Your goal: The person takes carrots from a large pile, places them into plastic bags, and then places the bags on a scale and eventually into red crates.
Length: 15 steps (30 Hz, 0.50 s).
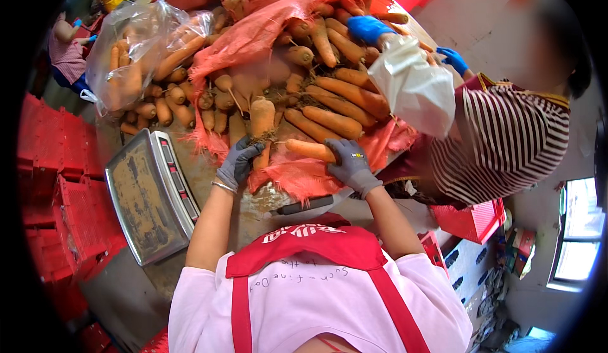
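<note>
My left hand (240, 162), in a grey work glove, has its fingers at a clump of roots and debris beside an upright-lying carrot (262, 117); whether it grips anything is hard to tell. A carrot (309, 150) lies sideways in my right hand (351, 164), also grey-gloved, its thin tip pointing left. Both hands are over the near edge of an opened red mesh sack (304, 174). Many soil-marked carrots (332, 121) are heaped on the sack just beyond them. A knife with a black handle (304, 206) lies near my body, below the right hand.
A dirty platform scale (142, 201) stands at left. Behind it is a clear plastic bag of carrots (137, 63). A co-worker in a striped garment (503, 139) reaches a blue-gloved hand (369, 30) over the heap from the right. Red crates (85, 215) are stacked at far left.
</note>
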{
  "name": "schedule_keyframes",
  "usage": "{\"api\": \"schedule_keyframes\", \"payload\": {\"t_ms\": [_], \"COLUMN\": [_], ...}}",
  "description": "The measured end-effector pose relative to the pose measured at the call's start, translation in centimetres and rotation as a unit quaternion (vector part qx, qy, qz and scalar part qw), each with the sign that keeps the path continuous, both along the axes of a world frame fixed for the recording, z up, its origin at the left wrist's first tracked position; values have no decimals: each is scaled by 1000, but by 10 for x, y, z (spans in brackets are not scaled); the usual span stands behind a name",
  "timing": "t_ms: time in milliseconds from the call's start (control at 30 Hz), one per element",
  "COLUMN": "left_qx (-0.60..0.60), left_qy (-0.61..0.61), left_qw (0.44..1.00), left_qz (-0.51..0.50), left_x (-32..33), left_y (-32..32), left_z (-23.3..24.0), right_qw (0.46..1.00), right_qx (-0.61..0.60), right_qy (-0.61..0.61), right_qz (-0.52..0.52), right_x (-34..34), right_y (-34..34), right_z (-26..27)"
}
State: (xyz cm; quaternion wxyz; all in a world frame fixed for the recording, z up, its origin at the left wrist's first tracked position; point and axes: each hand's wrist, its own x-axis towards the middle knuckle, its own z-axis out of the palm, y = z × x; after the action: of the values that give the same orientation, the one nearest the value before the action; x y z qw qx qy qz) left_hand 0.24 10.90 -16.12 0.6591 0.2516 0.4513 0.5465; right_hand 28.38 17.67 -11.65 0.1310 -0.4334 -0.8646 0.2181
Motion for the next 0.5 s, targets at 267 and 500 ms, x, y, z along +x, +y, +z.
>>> {"api": "schedule_keyframes", "payload": {"t_ms": [267, 500], "left_qx": [45, 31], "left_qy": [-248, -179], "left_qw": [967, 983], "left_qz": [30, 25], "left_x": [-23, 5], "left_y": [-2, 16], "left_z": [-21, -2], "right_qw": [986, 860], "right_qx": [-51, -425], "right_qy": [-49, 258], "right_qz": [151, 111], "right_x": [-49, -94], "right_y": [-6, 19], "right_z": [-16, -16]}}
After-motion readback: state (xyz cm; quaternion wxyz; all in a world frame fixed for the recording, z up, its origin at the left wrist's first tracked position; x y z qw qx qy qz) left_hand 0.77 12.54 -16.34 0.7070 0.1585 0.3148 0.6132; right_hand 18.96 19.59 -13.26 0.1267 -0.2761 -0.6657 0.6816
